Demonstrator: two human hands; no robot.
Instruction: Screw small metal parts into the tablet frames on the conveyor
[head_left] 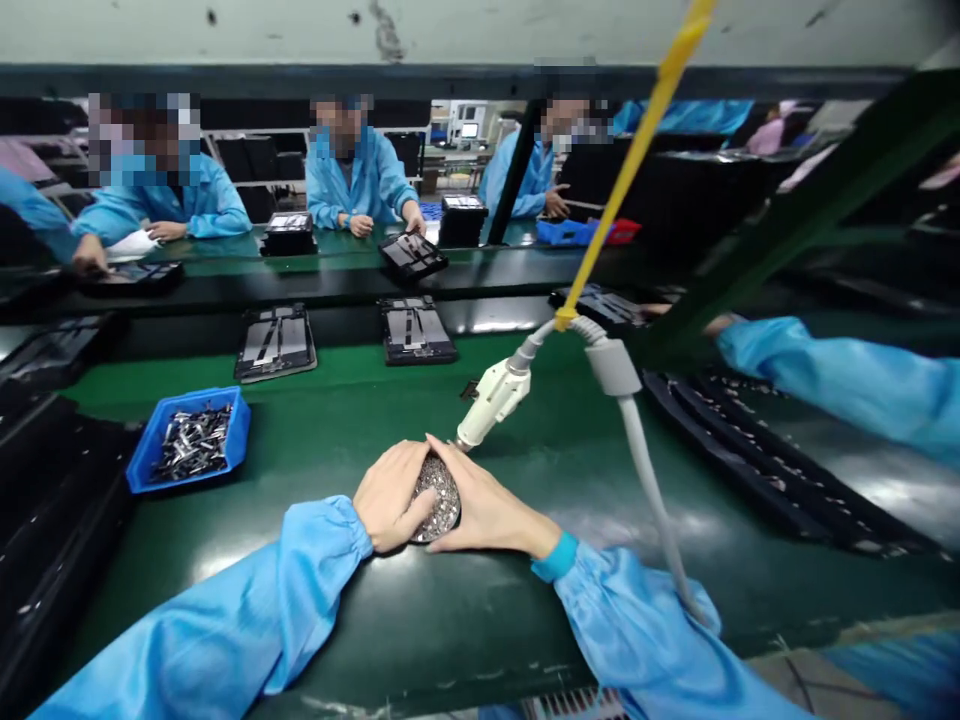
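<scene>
A small round dish of tiny metal screws (437,505) rests on the green work surface (315,430) between my hands. My left hand (394,495) curls round its left side, the thumb lying over the screws. Round the right side wraps my right hand (487,500), with its thumb along the near rim. The fingertips of both hands meet at the far edge of the dish. Just beyond them hangs a pale electric screwdriver (495,400) on a grey cable; its tip is hidden behind my right hand.
A blue bin (244,425) of small metal parts stands left. Flat device panels (276,342) lie on the belt ahead. The yellow strap (637,150) and grey cable (645,470) hang at right. Black strips (750,460) and a co-worker's sleeve (832,375) are farther right. Several co-workers sit opposite.
</scene>
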